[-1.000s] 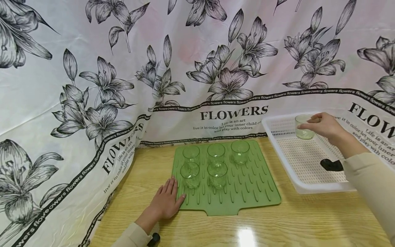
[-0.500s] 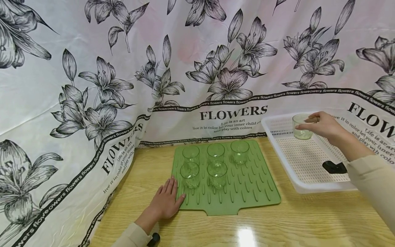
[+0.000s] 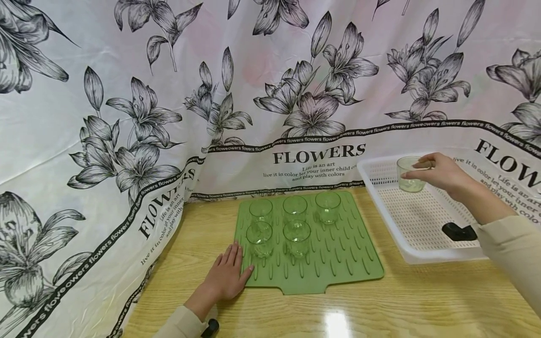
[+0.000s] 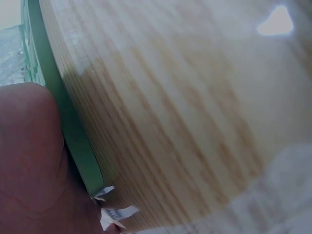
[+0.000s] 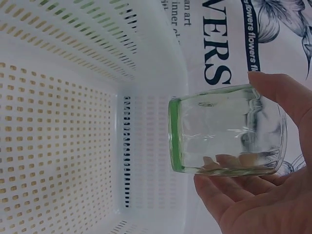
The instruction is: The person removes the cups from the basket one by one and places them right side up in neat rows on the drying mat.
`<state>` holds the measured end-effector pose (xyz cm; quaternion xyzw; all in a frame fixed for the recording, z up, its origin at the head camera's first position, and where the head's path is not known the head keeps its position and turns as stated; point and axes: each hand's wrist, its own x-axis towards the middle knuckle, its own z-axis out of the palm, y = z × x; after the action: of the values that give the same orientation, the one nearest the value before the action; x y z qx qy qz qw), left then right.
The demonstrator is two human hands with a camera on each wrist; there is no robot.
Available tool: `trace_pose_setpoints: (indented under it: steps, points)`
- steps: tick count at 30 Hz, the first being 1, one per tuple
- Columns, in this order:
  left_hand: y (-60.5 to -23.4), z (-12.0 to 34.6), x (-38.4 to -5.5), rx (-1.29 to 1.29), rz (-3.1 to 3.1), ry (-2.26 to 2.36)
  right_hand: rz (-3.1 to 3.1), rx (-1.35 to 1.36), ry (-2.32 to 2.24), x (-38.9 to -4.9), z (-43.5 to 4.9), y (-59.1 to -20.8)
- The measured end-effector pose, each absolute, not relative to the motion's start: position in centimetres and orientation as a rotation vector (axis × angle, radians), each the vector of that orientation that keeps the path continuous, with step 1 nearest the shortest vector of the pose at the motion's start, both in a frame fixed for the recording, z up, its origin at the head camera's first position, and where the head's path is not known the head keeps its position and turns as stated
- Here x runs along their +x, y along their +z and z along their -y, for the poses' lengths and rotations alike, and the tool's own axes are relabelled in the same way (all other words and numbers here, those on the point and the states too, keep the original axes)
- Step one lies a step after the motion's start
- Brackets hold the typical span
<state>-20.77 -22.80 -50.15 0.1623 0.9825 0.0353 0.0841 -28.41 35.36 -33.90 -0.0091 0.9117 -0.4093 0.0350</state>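
Note:
My right hand (image 3: 444,173) grips a clear glass cup (image 3: 410,176) near its rim, thumb on one side and fingers on the other. It hangs upright over the back of a white perforated plastic basket (image 3: 382,213). In the right wrist view the glass (image 5: 222,131) shows a greenish base, with nothing inside it. My left hand (image 3: 226,274) lies flat, fingers straight, at the left edge of a green ridged drying mat (image 3: 338,263). Several similar glasses stand on that mat in two rows, among them a front one (image 3: 297,239) and a back right one (image 3: 328,209).
A black wrist device (image 3: 459,232) is at the right sleeve, over the basket. The wooden table (image 3: 270,314) extends in front of the mat. A white curtain with printed flowers (image 3: 313,94) hangs behind and along the left side.
My right hand has shifted slightly left with the glass, over the basket. My left hand and the glasses on the mat have stayed in place.

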Motion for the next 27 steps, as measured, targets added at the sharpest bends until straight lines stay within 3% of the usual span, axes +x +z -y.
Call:
trace_pose_setpoints:
  steps: [27]
  points:
    - [-50.0, 22.8, -20.7, 0.484, -2.926, 0.102, -2.776, -0.096, -1.334, -26.5, -33.8, -33.5]
